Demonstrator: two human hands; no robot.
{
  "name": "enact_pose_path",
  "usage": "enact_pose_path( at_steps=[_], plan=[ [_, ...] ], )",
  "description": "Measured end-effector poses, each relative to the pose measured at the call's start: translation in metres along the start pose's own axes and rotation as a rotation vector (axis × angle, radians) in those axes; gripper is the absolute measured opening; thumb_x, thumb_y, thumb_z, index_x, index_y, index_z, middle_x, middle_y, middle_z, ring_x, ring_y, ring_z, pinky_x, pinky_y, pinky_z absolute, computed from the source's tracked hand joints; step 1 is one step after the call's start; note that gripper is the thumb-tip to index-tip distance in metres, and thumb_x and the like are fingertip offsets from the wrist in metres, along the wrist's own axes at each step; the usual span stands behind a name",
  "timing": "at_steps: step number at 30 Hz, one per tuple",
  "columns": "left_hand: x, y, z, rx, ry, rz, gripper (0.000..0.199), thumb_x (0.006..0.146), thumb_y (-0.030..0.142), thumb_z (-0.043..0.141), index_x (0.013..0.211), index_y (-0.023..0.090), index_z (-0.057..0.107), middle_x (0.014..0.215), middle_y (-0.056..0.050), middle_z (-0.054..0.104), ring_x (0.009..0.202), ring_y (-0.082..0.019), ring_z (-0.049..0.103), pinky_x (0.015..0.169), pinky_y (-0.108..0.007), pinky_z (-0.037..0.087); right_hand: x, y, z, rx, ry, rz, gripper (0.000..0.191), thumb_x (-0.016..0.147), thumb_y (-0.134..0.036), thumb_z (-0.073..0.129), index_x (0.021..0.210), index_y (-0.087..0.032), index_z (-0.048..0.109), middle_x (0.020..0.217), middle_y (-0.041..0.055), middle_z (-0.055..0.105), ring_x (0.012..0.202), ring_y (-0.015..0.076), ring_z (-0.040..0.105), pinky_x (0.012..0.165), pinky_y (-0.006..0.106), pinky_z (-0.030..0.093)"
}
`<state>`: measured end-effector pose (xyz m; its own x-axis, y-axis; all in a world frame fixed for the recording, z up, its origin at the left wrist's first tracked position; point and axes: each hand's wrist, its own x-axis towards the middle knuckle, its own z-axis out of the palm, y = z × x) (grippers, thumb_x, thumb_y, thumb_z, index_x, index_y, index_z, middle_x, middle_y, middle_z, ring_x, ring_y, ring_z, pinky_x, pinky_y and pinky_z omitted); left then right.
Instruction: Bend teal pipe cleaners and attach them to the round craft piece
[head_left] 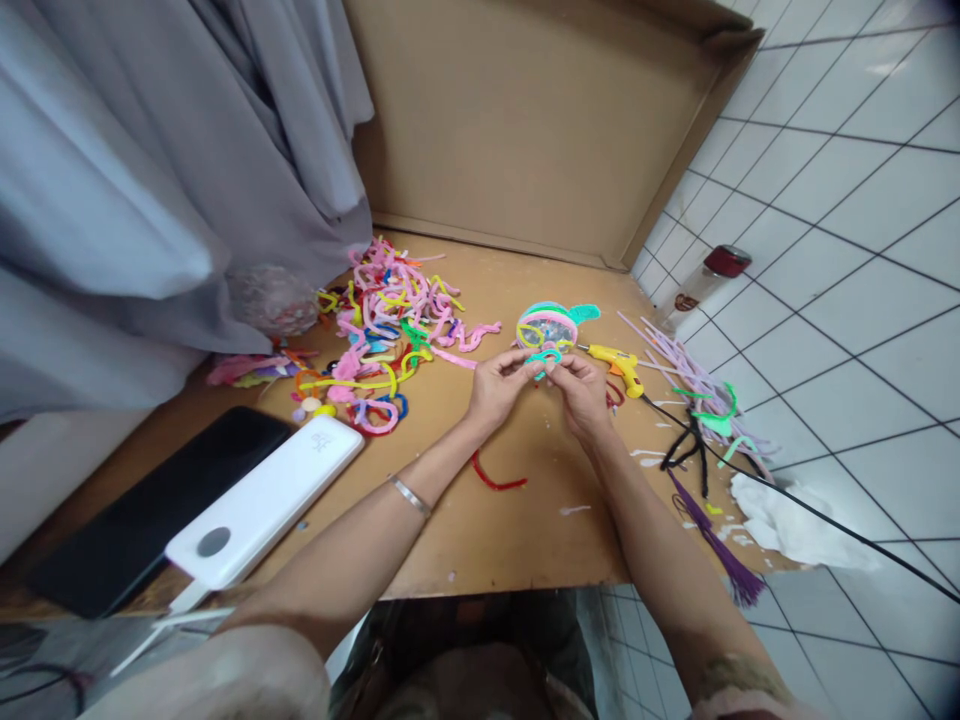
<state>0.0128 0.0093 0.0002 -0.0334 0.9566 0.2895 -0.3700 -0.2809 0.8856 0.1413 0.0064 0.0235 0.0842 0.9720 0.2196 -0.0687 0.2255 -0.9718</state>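
Between my two hands is a teal pipe cleaner [546,357] bent into a small loop. The fingertips of my left hand [501,385] pinch its left end, while my right hand [579,392] pinches it from the right. Just beyond the fingers sits a round clear craft piece [547,325] with pink and green bands and a teal tab at its right. A yellow glue gun [619,366] lies right beside my right hand. On the near side, a short red pipe cleaner [495,482] rests on the table.
A tangled pile of pipe cleaners [390,300] spreads on the left. Nearer are a white power bank [266,500] and a black phone [165,500]. At right lie lilac pipe cleaners [675,365], a purple tassel [712,535], a cable [810,510], white tissue [787,520] and a red-capped bottle [705,285].
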Motion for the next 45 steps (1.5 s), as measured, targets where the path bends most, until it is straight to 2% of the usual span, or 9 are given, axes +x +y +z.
enact_pose_path(
  at_steps=[5,13,18,22,28,34,39,45],
  plan=[
    [-0.001,0.003,0.002,-0.027,-0.006,0.004,0.046,0.064,0.047,0.087,0.1,0.02,0.08,0.104,-0.008,0.079,0.097,-0.024,0.073,0.094,-0.04,0.057,-0.001,0.001,0.002,0.018,0.016,-0.003,0.029,0.055,-0.043,0.082,0.062,-0.021,0.065,0.056,-0.0031,0.059,0.055,0.0114,0.049,0.058,0.027,0.041],
    [-0.003,0.005,-0.002,0.1,0.01,0.105,0.021,0.076,0.035,0.079,0.091,0.021,0.082,0.102,-0.008,0.079,0.101,-0.024,0.071,0.101,-0.04,0.052,-0.001,0.001,0.001,-0.028,-0.002,-0.012,0.033,0.057,-0.047,0.084,0.065,-0.021,0.065,0.058,-0.0032,0.06,0.056,0.0116,0.049,0.059,0.028,0.042],
    [-0.003,0.005,-0.001,0.086,-0.004,0.099,0.016,0.078,0.032,0.077,0.089,0.022,0.082,0.102,-0.008,0.079,0.101,-0.024,0.072,0.1,-0.041,0.052,-0.002,0.0,0.002,0.005,0.009,-0.002,0.034,0.054,-0.047,0.086,0.063,-0.021,0.066,0.056,-0.004,0.059,0.055,0.0109,0.049,0.06,0.027,0.045],
    [-0.002,0.003,-0.002,0.058,0.016,0.056,0.024,0.075,0.036,0.08,0.092,0.02,0.082,0.1,-0.008,0.08,0.1,-0.025,0.073,0.099,-0.042,0.053,-0.002,0.002,0.003,-0.007,0.017,0.007,0.035,0.053,-0.047,0.088,0.065,-0.02,0.068,0.06,-0.0025,0.064,0.056,0.0116,0.052,0.059,0.027,0.046],
    [0.004,-0.005,-0.006,-0.005,0.096,-0.007,0.041,0.065,0.045,0.086,0.096,0.017,0.081,0.103,-0.01,0.079,0.101,-0.026,0.073,0.1,-0.042,0.054,-0.002,0.008,0.002,-0.053,0.025,-0.046,0.031,0.061,-0.047,0.082,0.077,-0.021,0.074,0.066,-0.0009,0.067,0.059,0.0132,0.055,0.06,0.029,0.047],
    [0.008,-0.009,-0.007,-0.08,0.106,-0.042,0.048,0.063,0.046,0.087,0.101,0.018,0.079,0.099,-0.01,0.079,0.096,-0.025,0.073,0.092,-0.04,0.057,0.003,0.01,-0.003,-0.056,0.059,-0.048,0.037,0.061,-0.049,0.082,0.086,-0.022,0.074,0.088,0.0048,0.074,0.067,0.0156,0.06,0.064,0.032,0.05],
    [0.009,-0.01,-0.007,-0.098,0.086,-0.053,0.049,0.061,0.046,0.088,0.099,0.017,0.079,0.098,-0.01,0.079,0.096,-0.025,0.074,0.092,-0.041,0.057,0.002,0.01,-0.002,-0.059,-0.005,0.002,0.034,0.063,-0.05,0.081,0.079,-0.021,0.074,0.07,-0.0001,0.068,0.058,0.0123,0.054,0.059,0.028,0.047],
    [0.008,-0.011,-0.007,-0.084,0.089,-0.048,0.049,0.06,0.048,0.088,0.096,0.016,0.079,0.095,-0.009,0.08,0.093,-0.024,0.074,0.09,-0.04,0.058,0.0,0.007,0.0,-0.072,-0.01,-0.032,0.032,0.066,-0.05,0.08,0.076,-0.021,0.072,0.069,0.0003,0.066,0.059,0.0131,0.054,0.061,0.029,0.047]
  ],
)
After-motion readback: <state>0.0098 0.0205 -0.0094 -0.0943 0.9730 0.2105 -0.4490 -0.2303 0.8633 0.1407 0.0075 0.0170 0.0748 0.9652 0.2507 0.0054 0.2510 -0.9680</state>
